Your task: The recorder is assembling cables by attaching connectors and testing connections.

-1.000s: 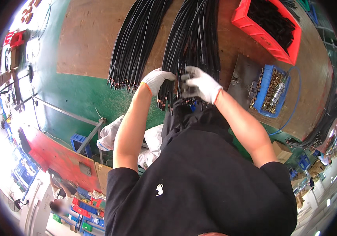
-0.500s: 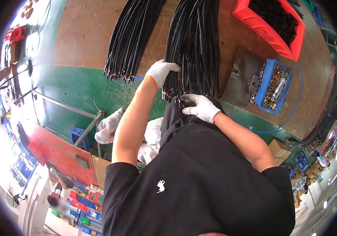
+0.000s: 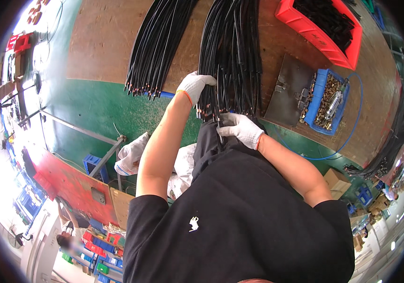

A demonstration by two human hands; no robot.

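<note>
Two bundles of thin black cables hang over the table's near edge, with coppery tips at their lower ends. Beside the larger bundle [image 3: 235, 47], my left hand [image 3: 196, 87], in a white glove, has its fingers closed on a black cable [image 3: 219, 104] that reaches lower than its neighbours. Close to that cable's end, in front of my dark clothing, my right hand [image 3: 242, 130] pinches it between thumb and fingers, also gloved in white. The smaller bundle [image 3: 159, 47] lies to the left, untouched.
On the right of the wooden table [image 3: 103, 42] stand a red bin [image 3: 322, 40] of black parts and a blue tray [image 3: 318, 101] of small brassy pieces, with a metal tool on top. A blue hose [image 3: 361, 108] loops around it. White sacks [image 3: 133, 153] and a metal frame [image 3: 81, 125] stand left.
The pinched cable's end now shows more plainly beside my right fingers. Both hands stay nearly in place, and the whole view has shifted slightly.
</note>
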